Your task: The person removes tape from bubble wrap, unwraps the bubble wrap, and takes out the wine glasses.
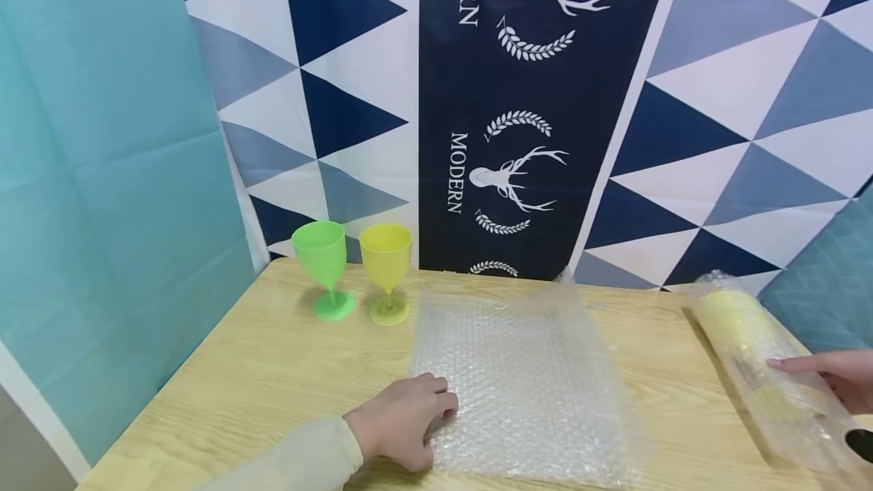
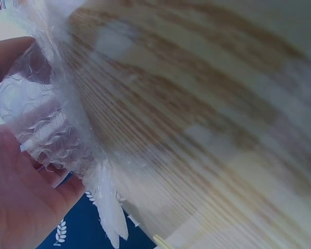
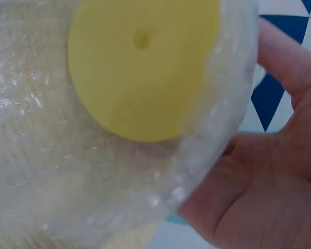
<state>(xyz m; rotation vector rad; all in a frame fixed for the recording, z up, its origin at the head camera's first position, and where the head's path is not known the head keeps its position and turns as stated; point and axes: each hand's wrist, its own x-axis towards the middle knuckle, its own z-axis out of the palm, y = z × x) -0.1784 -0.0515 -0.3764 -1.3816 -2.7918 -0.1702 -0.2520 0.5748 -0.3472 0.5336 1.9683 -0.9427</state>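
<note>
My left hand [image 1: 408, 419] grips the left edge of a bubble wrap sheet [image 1: 518, 385] that lies on the table. In the left wrist view, clear bubble wrap [image 2: 52, 119] passes between the thumb and the fingers. At the right, my right hand [image 1: 835, 376] holds a yellow goblet [image 1: 736, 317] rolled in bubble wrap, one finger extended over it. The right wrist view shows the round yellow base [image 3: 145, 88] through the wrap, with the hand [image 3: 264, 181] around the roll's side; some fingertips are hidden behind it.
A green goblet [image 1: 320, 252] and another yellow goblet [image 1: 386, 256] stand upright at the back left of the wooden table [image 1: 273, 385]. Patterned cloth [image 1: 355, 82] hangs behind. A dark oval [image 1: 861, 444] shows at the lower right edge; I cannot tell what it is.
</note>
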